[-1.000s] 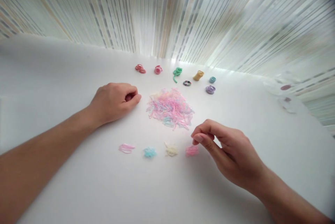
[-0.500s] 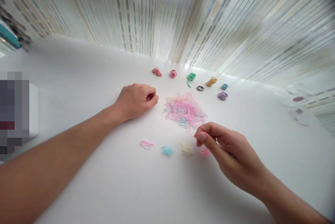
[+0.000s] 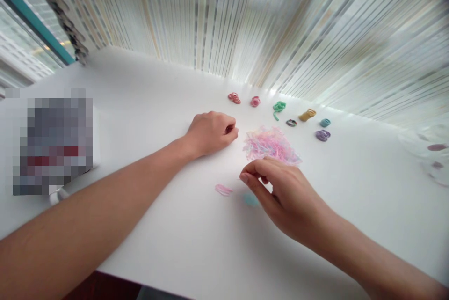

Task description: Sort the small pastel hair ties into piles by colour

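Observation:
A loose pile of small pastel elastic bands (image 3: 268, 142), mostly pink with some pale blue and cream, lies on the white table (image 3: 168, 253). My left hand (image 3: 212, 134) rests loosely curled on the table just left of the pile, with nothing seen in it. Thumb and forefinger of my right hand (image 3: 280, 185) pinch together in front of the pile; a faint pale strand, seemingly one elastic band, shows at the tips. Below them lie a few pink bands (image 3: 223, 190) and a small light-blue cluster (image 3: 250, 200). My right hand hides the spot of the cream and brighter pink clusters.
Coiled bands in red (image 3: 234, 98), rose (image 3: 255, 101), green (image 3: 279, 107), mustard (image 3: 307, 114), teal (image 3: 325, 122) and purple (image 3: 322, 135) line the back, with a dark patterned ring (image 3: 291, 122). A string curtain (image 3: 217, 19) hangs behind. A blurred-out object (image 3: 58, 141) stands left.
My right hand has moved left relative to the clusters, from near the brighter pink one to above the blue and pink ones. The view has swung left. My left hand stays put on the table.

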A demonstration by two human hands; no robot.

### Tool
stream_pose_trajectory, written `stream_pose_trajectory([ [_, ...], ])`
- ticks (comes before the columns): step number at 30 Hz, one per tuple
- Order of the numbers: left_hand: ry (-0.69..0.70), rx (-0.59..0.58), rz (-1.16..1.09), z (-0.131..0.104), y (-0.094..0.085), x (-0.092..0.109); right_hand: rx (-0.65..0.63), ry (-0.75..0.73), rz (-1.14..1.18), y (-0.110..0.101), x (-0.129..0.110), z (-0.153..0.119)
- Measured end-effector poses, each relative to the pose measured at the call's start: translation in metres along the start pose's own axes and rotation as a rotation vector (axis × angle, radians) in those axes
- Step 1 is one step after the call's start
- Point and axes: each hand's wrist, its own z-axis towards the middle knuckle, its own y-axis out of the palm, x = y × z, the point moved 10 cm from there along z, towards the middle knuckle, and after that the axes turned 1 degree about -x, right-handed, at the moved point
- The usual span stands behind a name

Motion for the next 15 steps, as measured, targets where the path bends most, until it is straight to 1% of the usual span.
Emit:
stream_pose_trajectory([
  [6,0.004,0.012,-0.020,0.000,0.000,0.000,-0.073,0.005,-0.019,0.020,0.002,0.004],
  [15,-0.013,0.002,-0.010,0.000,0.000,0.000,-0.114,-0.027,-0.042,0.030,0.000,0.006],
])
